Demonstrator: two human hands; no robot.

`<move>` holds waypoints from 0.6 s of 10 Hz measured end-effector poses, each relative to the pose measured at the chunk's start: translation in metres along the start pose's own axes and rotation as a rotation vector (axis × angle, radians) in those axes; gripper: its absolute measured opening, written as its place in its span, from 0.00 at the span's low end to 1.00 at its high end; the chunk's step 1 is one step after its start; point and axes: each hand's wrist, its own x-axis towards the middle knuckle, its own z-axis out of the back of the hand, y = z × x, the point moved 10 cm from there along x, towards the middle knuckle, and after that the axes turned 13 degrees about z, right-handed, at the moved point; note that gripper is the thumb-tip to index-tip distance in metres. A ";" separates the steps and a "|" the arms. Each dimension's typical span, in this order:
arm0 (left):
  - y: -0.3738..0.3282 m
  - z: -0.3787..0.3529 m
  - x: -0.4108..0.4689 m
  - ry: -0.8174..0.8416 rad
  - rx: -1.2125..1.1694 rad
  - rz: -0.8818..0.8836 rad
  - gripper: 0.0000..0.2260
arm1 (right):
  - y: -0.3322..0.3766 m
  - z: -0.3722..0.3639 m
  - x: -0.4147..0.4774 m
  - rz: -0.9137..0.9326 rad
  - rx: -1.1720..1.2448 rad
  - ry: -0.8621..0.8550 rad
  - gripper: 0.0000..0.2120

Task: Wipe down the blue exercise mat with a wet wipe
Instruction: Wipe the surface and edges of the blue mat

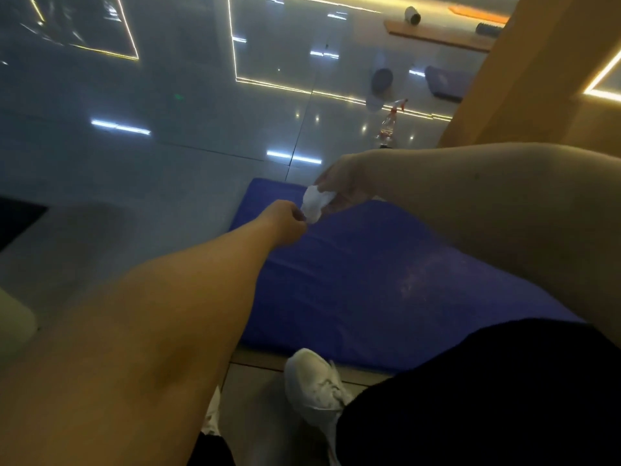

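The blue exercise mat (pixel 353 274) lies flat on the glossy floor in front of me, with a faint pale smear on its right part. Above its far end I hold a crumpled white wet wipe (pixel 315 204) between both hands. My right hand (pixel 339 186) grips the wipe's upper part, fingers curled round it. My left hand (pixel 289 219) pinches the wipe's lower left edge. Neither hand touches the mat.
A clear spray bottle (pixel 389 124) with a red trigger stands on the floor beyond the mat. Further back lie a second blue mat (pixel 445 83), an orange mat (pixel 433 33) and rollers. An orange pillar (pixel 524 82) rises at right. My white shoe (pixel 316 385) is at the mat's near edge.
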 end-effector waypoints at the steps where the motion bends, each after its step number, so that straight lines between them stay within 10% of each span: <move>1: 0.001 -0.016 0.030 0.039 0.110 0.045 0.12 | -0.019 -0.005 0.028 -0.056 0.063 0.013 0.18; 3: 0.039 -0.054 0.111 0.053 0.275 0.166 0.11 | -0.098 -0.018 0.084 -0.105 0.046 -0.055 0.19; 4: 0.066 -0.074 0.155 0.059 0.327 0.251 0.10 | -0.226 -0.037 0.176 -0.307 0.573 -0.402 0.21; 5: 0.088 -0.096 0.193 0.059 0.386 0.297 0.07 | -0.290 -0.053 0.201 -0.451 0.605 -0.501 0.24; 6: 0.101 -0.116 0.219 0.068 0.475 0.308 0.11 | -0.295 -0.051 0.208 -0.262 0.173 -0.439 0.19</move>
